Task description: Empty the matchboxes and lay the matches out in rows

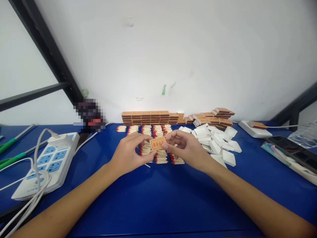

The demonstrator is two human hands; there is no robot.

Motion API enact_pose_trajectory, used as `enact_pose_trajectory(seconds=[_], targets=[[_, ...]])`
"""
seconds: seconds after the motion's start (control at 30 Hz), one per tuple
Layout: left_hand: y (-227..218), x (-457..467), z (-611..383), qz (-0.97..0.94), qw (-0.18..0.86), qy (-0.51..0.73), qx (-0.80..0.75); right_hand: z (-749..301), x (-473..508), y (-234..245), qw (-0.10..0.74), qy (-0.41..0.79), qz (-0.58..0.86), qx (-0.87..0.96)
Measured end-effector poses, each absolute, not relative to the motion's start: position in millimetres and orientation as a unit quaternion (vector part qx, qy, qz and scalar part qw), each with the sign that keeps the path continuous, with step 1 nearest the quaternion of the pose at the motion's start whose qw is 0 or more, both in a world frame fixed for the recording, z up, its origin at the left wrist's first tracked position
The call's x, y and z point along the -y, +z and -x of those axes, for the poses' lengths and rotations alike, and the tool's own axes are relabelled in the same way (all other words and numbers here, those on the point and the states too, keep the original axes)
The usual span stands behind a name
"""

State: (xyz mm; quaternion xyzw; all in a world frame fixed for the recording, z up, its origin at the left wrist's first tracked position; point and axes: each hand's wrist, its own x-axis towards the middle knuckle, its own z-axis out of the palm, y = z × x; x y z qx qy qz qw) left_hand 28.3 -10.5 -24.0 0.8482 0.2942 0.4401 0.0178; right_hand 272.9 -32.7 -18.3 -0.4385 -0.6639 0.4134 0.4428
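Between my two hands is a small orange matchbox (158, 144) with red characters on its face. My left hand (132, 150) grips its left end between thumb and fingers. At the other end, my right hand (187, 147) pinches it, the thumb lying over the front corner. Loose red-tipped matches (161, 156) lie in several bundles on the blue table (158, 198) just behind and under the hands. Right of my right hand is a heap of white paper trays (216, 142). A neat row of stacked matchboxes (146, 118) stands against the wall.
More matchboxes (215, 118) are piled loosely at the back right. A white power strip (49, 162) with cables sits on the left, near green-handled tools (12, 162). On the right are a white device (255, 129) with a matchbox on it and a dark phone (292, 152).
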Motion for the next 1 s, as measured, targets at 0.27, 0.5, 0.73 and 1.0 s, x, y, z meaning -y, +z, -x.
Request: enact_pose_trajectory(seconds=[0.27,0.5,0.73,1.0], targets=[[-27,11,-30,-0.863,-0.015,0.432,-0.262,-272,35,-18,0.431,0.469,0.429,0.641],[-25,13,-31,-0.845,-0.034,0.459,-0.273,-265,40,-19,0.490,0.436,0.434,0.617],[-27,14,-32,-0.844,-0.043,0.462,-0.270,-265,46,-16,0.465,0.421,0.439,0.644],[-29,13,-32,-0.854,-0.040,0.450,-0.259,-256,51,-22,0.427,0.455,0.426,0.656]])
